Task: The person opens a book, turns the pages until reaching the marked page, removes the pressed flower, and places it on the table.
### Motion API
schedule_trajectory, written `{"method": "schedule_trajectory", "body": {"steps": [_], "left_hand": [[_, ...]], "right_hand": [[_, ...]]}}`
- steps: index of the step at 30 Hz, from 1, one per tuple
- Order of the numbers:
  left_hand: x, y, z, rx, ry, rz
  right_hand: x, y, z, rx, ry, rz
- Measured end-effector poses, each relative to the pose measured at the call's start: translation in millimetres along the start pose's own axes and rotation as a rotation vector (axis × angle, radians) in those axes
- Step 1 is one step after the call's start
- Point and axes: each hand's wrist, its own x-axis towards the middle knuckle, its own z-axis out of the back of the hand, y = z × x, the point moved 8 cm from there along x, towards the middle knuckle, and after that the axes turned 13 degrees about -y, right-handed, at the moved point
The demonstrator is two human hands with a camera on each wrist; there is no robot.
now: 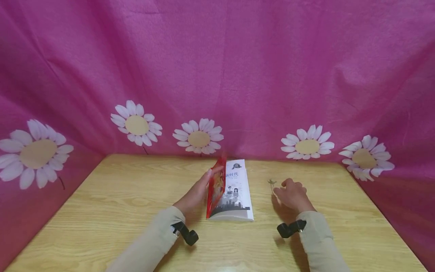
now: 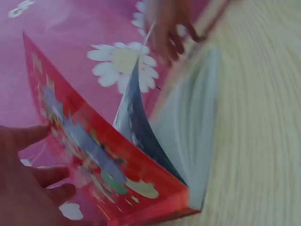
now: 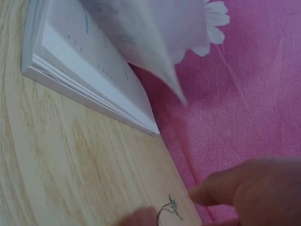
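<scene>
A white-paged book (image 1: 238,196) lies in the middle of the wooden table (image 1: 119,204). My left hand (image 1: 198,192) holds its red cover (image 1: 216,186) lifted nearly upright, with the fingers (image 2: 44,181) on the cover's printed face (image 2: 108,162). The first page (image 1: 235,181) shows grey drawings and dark print. A loose leaf (image 3: 150,33) curls up over the page block (image 3: 80,66). To the right of the book my right hand (image 1: 293,195) rests on the table and pinches the stem of a small dried sprig (image 1: 272,183), whose tip (image 3: 170,206) sits just above the wood.
A pink cloth backdrop (image 1: 238,75) printed with white daisies (image 1: 198,136) walls in the back and both sides of the table. Black camera mounts (image 1: 186,233) sit on both wrists over beige sleeves (image 1: 319,241).
</scene>
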Motion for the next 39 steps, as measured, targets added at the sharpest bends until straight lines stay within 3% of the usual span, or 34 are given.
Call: {"method": "schedule_trajectory", "body": {"steps": [3,7,9,12,18,25,32,39], "left_hand": [[2.8,8.8,-10.1,0.245,0.043,-0.014],[6.9,16.0,-18.9,0.595,0.111,-0.111],[7.6,18.9,-23.0,0.718,0.155,-0.148],[7.0,21.7,-27.1,0.823,0.204,-0.15],[8.0,29.0,-29.6,0.912,0.236,-0.134],[8.0,28.7,-31.3,0.94,0.246,-0.131],[7.4,28.1,-31.9,0.928,0.239,-0.138],[10.2,32.2,-32.9,0.91,0.223,-0.139]], "right_hand": [[-0.3,-0.9,-1.2,-0.001,-0.013,0.017],[0.5,0.2,-0.6,0.005,-0.051,0.045],[-0.2,4.0,0.1,0.024,-0.073,0.065],[-2.4,15.9,-0.4,0.075,-0.099,0.123],[-10.7,48.1,-16.8,0.198,-0.054,0.302],[-24.1,70.2,-44.7,0.261,0.109,0.355],[-31.2,77.1,-65.6,0.192,0.182,0.422],[-32.6,73.2,-73.4,0.12,0.216,0.409]]}}
